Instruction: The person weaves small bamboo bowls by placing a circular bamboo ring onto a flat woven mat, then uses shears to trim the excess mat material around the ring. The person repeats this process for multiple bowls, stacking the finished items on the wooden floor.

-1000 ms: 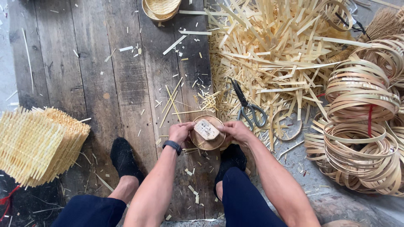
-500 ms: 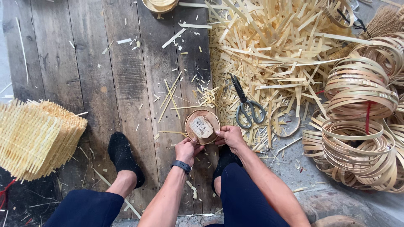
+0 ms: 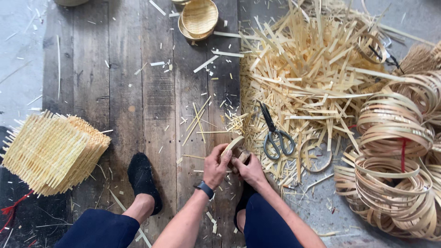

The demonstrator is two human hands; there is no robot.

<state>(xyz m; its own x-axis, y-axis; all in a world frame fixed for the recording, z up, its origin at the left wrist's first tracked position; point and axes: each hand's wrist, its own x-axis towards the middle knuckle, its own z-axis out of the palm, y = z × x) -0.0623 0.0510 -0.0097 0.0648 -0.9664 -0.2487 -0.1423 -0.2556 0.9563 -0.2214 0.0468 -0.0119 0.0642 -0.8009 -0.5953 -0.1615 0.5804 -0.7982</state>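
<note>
Though thin and springy, looks light, stiff along the rim: small bamboo hoop just left of the scissors, pinched by left hand and right hand.

No packages, labels, signs or screens show anywhere in this view.

Bamboo ring: small, pale, round, tilted on edge, clasped in my hands above the floorboards' near edge, beside my knees.
</note>
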